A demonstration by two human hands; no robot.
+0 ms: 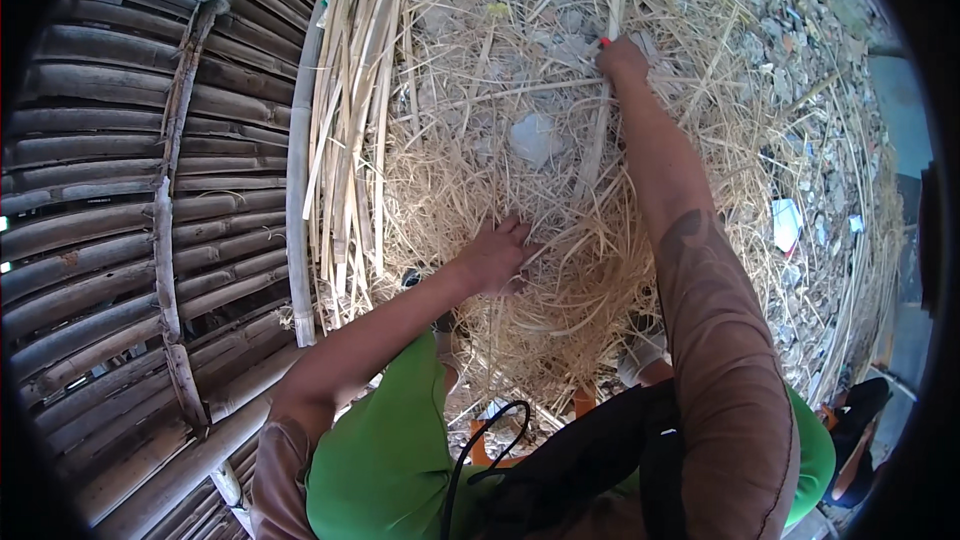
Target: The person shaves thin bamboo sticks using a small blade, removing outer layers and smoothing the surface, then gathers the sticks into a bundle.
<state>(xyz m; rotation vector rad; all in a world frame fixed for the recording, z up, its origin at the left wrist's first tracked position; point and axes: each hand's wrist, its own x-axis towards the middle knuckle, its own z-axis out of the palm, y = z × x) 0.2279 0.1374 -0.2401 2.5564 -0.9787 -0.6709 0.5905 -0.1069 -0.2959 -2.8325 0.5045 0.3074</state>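
My right hand (625, 60) reaches far forward and is closed where a long pale bamboo strip (597, 145) passes under its fingers. A small red thing (604, 42) shows at the fingertips; its kind cannot be made out. Nearer to me, my left hand (497, 257) rests low over a heap of curly bamboo shavings (590, 280), its fingers slightly bent and apart. No held object shows clearly in it. The near end of the strip lies among the shavings, to the right of and beyond my left hand.
A slatted bamboo platform (110, 140) fills the left side. Along its edge lies a bundle of long split bamboo strips (350, 110). A flat grey stone (536, 140) sits amid the litter. Rubble and scraps (787, 225) cover the ground on the right.
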